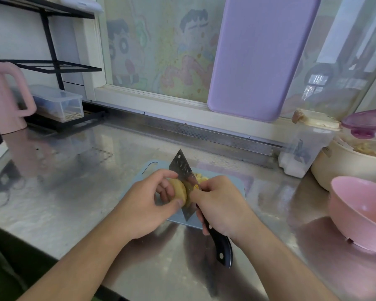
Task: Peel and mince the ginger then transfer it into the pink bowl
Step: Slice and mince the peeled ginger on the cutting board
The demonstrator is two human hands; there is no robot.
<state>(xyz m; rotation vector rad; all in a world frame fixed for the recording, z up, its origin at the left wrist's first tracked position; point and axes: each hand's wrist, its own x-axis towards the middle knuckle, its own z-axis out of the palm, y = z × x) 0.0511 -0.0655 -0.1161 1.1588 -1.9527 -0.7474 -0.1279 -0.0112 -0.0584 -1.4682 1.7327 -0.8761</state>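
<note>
My left hand (148,205) holds a tan piece of ginger (179,191) between fingers and thumb, lifted above the pale blue cutting board (148,168). My right hand (221,205) grips a cleaver (183,168) by its black handle, thumb near the blade. The blade's flat side lies against the ginger. Small yellowish ginger scraps (201,178) lie on the board behind the blade. The pink bowl (360,211) stands at the right on the steel counter, with nothing visible inside it.
A cream pot (343,170) with food and a purple lid (367,122) sit at the far right, beside a clear container (304,146). A purple board (256,57) leans on the window. A pink jug (4,98) and black rack (52,68) stand at the left.
</note>
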